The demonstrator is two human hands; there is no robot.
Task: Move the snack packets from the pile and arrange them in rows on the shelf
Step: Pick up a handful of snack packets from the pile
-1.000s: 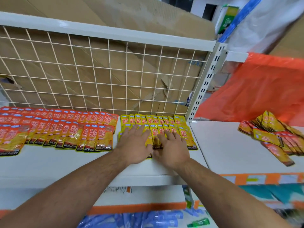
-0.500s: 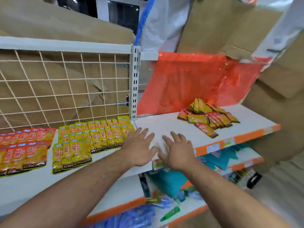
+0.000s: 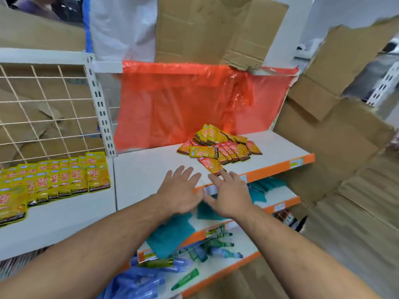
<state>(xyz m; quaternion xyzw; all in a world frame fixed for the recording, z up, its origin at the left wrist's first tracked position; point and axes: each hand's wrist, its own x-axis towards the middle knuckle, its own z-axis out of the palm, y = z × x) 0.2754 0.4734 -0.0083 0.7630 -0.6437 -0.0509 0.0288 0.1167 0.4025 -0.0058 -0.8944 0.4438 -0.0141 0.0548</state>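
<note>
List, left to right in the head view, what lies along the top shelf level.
yellow packet rows → slotted post → packet pile → cardboard

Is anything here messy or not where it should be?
Yes. The pile of snack packets on the right shelf is a jumble: red and yellow ones are mixed, lying at all angles, some on top of others. The yellow rows to the left are neat. The cardboard at the far left looks torn too.
</note>
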